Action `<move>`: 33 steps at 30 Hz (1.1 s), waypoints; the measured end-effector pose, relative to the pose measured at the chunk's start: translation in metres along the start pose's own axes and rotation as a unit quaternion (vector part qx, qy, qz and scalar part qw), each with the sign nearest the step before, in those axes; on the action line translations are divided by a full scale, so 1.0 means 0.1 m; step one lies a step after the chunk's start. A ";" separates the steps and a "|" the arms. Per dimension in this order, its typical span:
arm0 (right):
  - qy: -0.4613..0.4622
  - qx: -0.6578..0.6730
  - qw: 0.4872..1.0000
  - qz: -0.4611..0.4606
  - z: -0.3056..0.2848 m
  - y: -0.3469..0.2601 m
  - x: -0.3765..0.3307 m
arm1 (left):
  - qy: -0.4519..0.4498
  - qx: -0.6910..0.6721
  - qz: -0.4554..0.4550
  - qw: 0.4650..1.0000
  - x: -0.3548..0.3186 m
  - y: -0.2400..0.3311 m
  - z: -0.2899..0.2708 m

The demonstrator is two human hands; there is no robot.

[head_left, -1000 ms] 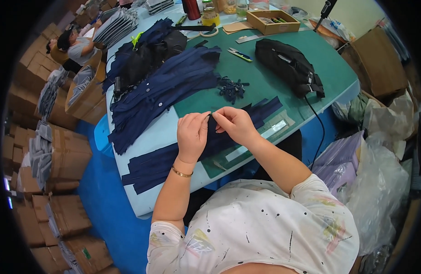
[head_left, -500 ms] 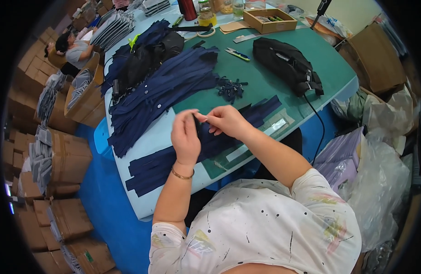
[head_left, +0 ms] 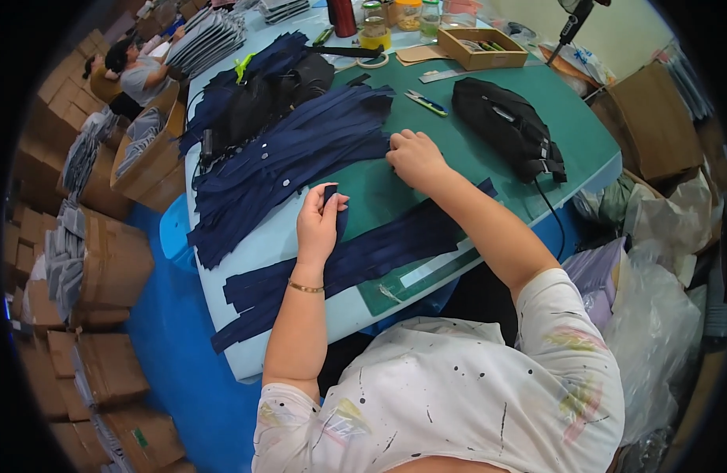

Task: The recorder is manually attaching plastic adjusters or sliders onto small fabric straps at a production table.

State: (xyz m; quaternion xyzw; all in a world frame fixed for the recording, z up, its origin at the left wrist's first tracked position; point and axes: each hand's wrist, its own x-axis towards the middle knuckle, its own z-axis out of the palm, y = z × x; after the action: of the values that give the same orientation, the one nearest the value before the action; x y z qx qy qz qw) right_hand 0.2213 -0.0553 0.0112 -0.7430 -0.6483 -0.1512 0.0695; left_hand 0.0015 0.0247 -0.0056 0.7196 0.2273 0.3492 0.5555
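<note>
My left hand (head_left: 319, 229) pinches the end of a navy fabric strip (head_left: 330, 191) that looks like zipper tape. Its lower part hangs behind the hand. Farther forward and to the right, my right hand (head_left: 415, 161) reaches down with curled fingers where the small pile of dark bits lies, covering it. Whatever the fingertips hold is hidden. Between my arms, a row of navy strips (head_left: 387, 248) lies slantwise near the table edge. A larger heap of navy strips (head_left: 300, 146) spreads to the left of my right hand.
Thread snips (head_left: 426, 102) and a black bag-like bundle (head_left: 505, 126) with a cord lie on the green mat (head_left: 572, 118). Behind them stand a cardboard tray (head_left: 482, 49), jars and a red flask (head_left: 344, 17). Cartons (head_left: 115, 260) fill the left; another person (head_left: 139, 79) sits at far left.
My hands have parted. The right hand has moved forward from the left hand to the small dark pile; the left stays near its place, still holding a navy strip. The view has shifted slightly.
</note>
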 end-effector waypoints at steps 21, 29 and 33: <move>-0.099 0.828 0.547 0.065 -0.09 -0.58 0.33 | 0.084 -0.243 -0.040 0.965 0.00 0.08 -0.06; -0.123 0.871 0.464 0.105 -0.04 -0.57 0.27 | 0.066 -0.231 -0.036 0.970 0.00 0.07 -0.06; -0.134 0.861 0.475 0.126 -0.02 -0.55 0.26 | 0.066 -0.234 -0.046 0.969 0.00 0.08 -0.05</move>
State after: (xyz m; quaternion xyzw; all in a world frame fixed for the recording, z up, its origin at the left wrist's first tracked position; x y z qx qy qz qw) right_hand 0.1695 -0.0226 0.0159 -0.3948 -0.3541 0.5942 0.6048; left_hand -0.0029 0.0261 0.0028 0.5334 0.2082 0.4136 0.7078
